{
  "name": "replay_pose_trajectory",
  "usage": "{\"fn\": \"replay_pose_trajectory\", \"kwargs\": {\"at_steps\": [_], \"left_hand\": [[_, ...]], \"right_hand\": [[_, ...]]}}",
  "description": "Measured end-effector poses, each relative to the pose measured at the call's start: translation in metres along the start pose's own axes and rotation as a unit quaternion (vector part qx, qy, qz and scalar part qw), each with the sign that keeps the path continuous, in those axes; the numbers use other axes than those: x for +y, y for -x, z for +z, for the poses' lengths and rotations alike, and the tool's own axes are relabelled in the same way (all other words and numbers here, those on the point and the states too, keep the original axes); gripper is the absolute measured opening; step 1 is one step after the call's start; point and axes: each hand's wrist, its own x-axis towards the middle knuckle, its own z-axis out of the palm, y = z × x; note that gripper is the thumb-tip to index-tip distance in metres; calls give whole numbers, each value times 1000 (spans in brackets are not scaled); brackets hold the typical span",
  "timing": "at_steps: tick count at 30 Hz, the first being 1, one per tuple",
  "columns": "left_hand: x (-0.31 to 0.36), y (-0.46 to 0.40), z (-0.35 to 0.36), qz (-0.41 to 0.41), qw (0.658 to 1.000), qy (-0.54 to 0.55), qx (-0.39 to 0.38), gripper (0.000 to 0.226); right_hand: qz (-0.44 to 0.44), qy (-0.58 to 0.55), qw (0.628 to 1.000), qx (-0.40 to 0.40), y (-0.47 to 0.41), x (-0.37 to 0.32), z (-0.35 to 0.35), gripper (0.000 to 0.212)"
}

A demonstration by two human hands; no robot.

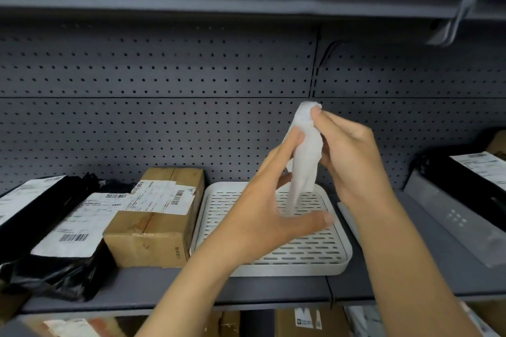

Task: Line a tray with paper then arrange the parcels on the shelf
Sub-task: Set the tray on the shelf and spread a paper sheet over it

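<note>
Paper held above tray, both hands.

Cardboard box (156, 216) sat just left of the tray (323, 262). Above the tray, left hand (262, 216) pinched the hanging paper (305, 156) low; right hand (353, 164) gripped its top. Black parcel (471, 172) lay right of the tray.

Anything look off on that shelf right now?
The paper is still bunched, held above the tray by both hands, not laid flat. Left of the tray, black bags sag over the shelf edge.
</note>
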Motion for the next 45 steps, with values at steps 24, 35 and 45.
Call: {"fn": "replay_pose_trajectory", "kwargs": {"at_steps": [24, 35, 45], "left_hand": [[9, -26, -21, -101, 954, 237, 156, 21], [5, -22, -45, -83, 945, 161, 273, 31], [3, -12, -83, -8, 924, -23, 382, 47]], "right_hand": [[-208, 256, 944, -13, 14, 25, 15, 12], [-146, 147, 978, 24, 12, 15, 6, 8], [-141, 173, 970, 96, 0, 4, -17, 13]]}}
